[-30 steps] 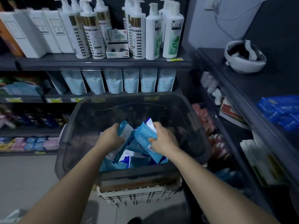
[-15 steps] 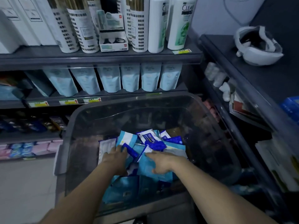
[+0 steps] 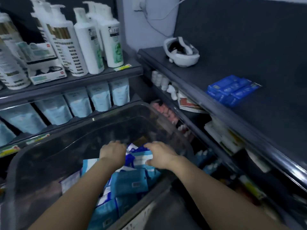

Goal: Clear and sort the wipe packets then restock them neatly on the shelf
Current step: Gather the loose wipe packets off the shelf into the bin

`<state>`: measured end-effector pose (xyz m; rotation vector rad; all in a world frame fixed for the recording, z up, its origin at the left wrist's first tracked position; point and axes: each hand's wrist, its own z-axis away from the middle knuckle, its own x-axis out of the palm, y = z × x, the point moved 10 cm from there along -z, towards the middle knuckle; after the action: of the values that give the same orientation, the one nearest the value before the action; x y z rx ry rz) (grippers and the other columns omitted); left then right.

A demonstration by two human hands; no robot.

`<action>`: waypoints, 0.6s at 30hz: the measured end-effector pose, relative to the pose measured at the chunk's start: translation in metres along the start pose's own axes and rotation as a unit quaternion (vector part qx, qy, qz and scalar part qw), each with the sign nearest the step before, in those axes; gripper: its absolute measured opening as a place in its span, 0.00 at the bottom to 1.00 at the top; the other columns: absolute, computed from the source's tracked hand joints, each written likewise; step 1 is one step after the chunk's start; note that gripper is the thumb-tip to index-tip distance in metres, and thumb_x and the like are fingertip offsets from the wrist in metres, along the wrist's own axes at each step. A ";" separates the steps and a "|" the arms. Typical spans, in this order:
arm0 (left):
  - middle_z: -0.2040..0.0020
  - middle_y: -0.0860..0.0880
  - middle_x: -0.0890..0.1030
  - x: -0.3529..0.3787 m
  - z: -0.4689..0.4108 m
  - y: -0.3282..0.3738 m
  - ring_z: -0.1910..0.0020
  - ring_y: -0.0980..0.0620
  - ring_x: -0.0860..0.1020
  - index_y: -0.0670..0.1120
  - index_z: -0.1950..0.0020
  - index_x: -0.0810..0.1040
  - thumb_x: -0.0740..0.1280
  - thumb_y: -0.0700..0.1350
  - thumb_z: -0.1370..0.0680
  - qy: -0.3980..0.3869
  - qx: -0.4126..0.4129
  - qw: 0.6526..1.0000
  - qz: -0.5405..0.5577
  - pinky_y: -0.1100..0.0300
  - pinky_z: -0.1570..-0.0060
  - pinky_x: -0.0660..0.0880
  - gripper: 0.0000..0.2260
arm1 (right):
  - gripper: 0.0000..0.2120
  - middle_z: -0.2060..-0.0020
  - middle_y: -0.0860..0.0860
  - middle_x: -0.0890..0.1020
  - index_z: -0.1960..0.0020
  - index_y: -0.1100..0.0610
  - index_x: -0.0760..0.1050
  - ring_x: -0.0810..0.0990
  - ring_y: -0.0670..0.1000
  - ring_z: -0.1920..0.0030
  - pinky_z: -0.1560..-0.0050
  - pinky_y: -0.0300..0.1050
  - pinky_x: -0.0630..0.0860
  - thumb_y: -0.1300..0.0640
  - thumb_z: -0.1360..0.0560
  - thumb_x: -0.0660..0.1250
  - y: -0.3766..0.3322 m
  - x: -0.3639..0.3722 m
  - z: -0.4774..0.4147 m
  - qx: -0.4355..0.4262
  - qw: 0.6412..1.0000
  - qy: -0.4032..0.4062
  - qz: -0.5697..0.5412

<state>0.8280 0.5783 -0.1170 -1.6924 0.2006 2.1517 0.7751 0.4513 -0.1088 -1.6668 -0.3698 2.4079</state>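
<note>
A dark see-through plastic bin (image 3: 41,156) stands in front of me with a heap of blue and white wipe packets (image 3: 131,181) in its bottom. Both my hands are down inside it at the far end of the heap. My left hand (image 3: 113,151) lies knuckles-up on the packets, its fingertips hidden. My right hand (image 3: 160,155) curls its fingers over the top of a light blue packet (image 3: 142,157), thumb at the packet's near edge. A small stack of dark blue packets (image 3: 232,90) lies on the dark shelf (image 3: 216,72) to the right.
Left shelves hold white pump bottles (image 3: 89,47), a small white box (image 3: 46,72) and a row of pale blue pouches (image 3: 99,95). A white headset (image 3: 181,52) lies on the right shelf. Lower right shelves carry small bottles and boxes, close to the bin's right wall.
The view has swung to the right, bringing the right shelf into sight. Both hands have moved from the middle of the heap to its far end, and the right hand now grips a packet.
</note>
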 end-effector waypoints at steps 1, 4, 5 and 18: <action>0.38 0.47 0.74 -0.010 0.000 0.013 0.36 0.47 0.72 0.49 0.36 0.72 0.63 0.44 0.24 0.012 0.014 1.000 -0.002 0.54 0.44 0.72 0.17 | 0.29 0.34 0.53 0.71 0.28 0.52 0.66 0.69 0.55 0.33 0.37 0.48 0.70 0.51 0.26 0.70 0.009 -0.015 0.011 0.007 0.999 0.036 -0.013; 0.39 0.47 0.74 -0.043 0.002 0.056 0.37 0.47 0.72 0.48 0.37 0.73 0.63 0.43 0.24 0.052 0.053 0.997 -0.005 0.53 0.45 0.72 0.15 | 0.28 0.34 0.53 0.72 0.29 0.53 0.67 0.69 0.55 0.33 0.36 0.48 0.69 0.52 0.26 0.70 0.040 -0.056 0.053 0.031 0.989 0.142 -0.042; 0.40 0.48 0.74 -0.055 0.005 0.071 0.37 0.47 0.71 0.48 0.38 0.73 0.63 0.44 0.24 0.069 0.064 0.996 -0.005 0.53 0.45 0.72 0.15 | 0.27 0.35 0.54 0.73 0.29 0.53 0.68 0.69 0.55 0.33 0.36 0.49 0.70 0.51 0.26 0.70 0.052 -0.066 0.069 0.041 0.984 0.168 -0.046; 0.41 0.47 0.75 -0.149 0.145 0.323 0.38 0.45 0.72 0.47 0.40 0.75 0.64 0.44 0.26 0.217 0.245 0.945 0.009 0.52 0.45 0.74 0.14 | 0.27 0.33 0.53 0.71 0.29 0.52 0.67 0.68 0.55 0.33 0.36 0.49 0.69 0.48 0.25 0.69 0.225 -0.077 0.361 0.243 0.924 0.295 -0.019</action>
<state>0.6001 0.3019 0.0218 -1.8186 0.8041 1.5282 0.4613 0.1802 0.0117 -1.9701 0.2671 1.6473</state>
